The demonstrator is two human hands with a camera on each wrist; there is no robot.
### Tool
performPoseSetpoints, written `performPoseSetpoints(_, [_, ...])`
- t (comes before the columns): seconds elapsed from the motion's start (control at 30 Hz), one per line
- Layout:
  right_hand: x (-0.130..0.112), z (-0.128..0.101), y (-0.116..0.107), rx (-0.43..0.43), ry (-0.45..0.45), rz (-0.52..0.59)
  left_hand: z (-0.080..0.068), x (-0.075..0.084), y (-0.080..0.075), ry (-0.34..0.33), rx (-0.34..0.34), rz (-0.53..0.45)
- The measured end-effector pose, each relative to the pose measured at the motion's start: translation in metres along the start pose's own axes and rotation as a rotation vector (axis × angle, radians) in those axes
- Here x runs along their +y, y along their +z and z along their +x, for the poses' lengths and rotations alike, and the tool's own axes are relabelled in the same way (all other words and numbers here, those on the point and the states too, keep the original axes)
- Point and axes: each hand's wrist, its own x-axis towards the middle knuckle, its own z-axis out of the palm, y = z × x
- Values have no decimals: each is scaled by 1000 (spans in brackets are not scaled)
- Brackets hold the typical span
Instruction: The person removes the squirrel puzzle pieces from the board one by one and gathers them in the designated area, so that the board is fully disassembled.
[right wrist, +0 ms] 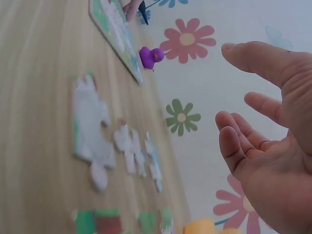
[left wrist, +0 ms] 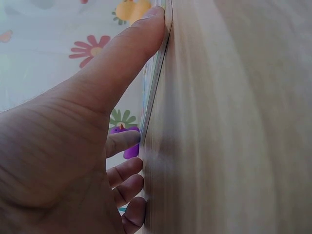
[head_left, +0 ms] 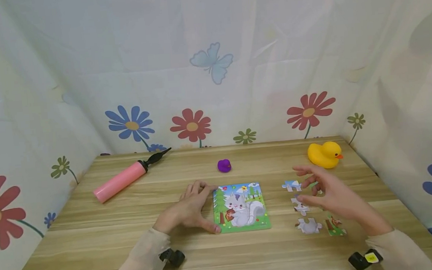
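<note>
A person's left hand (head_left: 191, 210) is pressing flat, fingers and thumb touching the left edge of one rectangular squirrel-picture puzzle board (head_left: 240, 207) lying mid-counter (head_left: 95, 248). The right hand (head_left: 331, 195) is hovering released, grasping nothing, above four visible loose cardboard puzzle pieces (head_left: 308, 225) lying right of the board. One pink cylindrical air pump (head_left: 121, 181), one small purple toy (head_left: 224, 165) and one yellow rubber duck (head_left: 323, 154) are sitting far behind.

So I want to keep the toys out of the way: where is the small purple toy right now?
In the head view the purple toy sits near the middle of the table's far side, just behind the puzzle board, between the pink pump and the yellow duck.
</note>
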Motion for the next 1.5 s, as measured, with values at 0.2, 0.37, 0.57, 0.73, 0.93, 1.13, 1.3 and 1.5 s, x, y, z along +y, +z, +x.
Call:
performPoseSetpoints(0.2, [-15, 26, 8, -3, -26, 20, 1, -1, 1, -1, -4, 2])
performPoseSetpoints(0.37, [-24, 45, 20, -6, -60, 45, 1, 0, 0, -2, -4, 1])
performPoseSetpoints(0.57, [-30, 62, 33, -13, -71, 70, 0, 2, 0, -2, -6, 3])
performPoseSetpoints(0.73, [-30, 71, 43, -7, -48, 97, 0, 1, 0, 2, -6, 0])
performPoseSetpoints(0.93, [-26, 78, 57, -27, -25, 113, 0, 1, -1, 3, -4, 1])
performPoseSetpoints(1.13, [-17, 82, 73, -102, -2, 137, 2, 1, -1, 8, -4, 19])
performPoseSetpoints(1.3, [-7, 83, 86, -144, 29, 124, 2, 1, -1, 7, -4, 17])
performPoseSetpoints(1.5, [-2, 82, 95, -178, 31, 65, 1, 0, 0, -3, -5, 16])
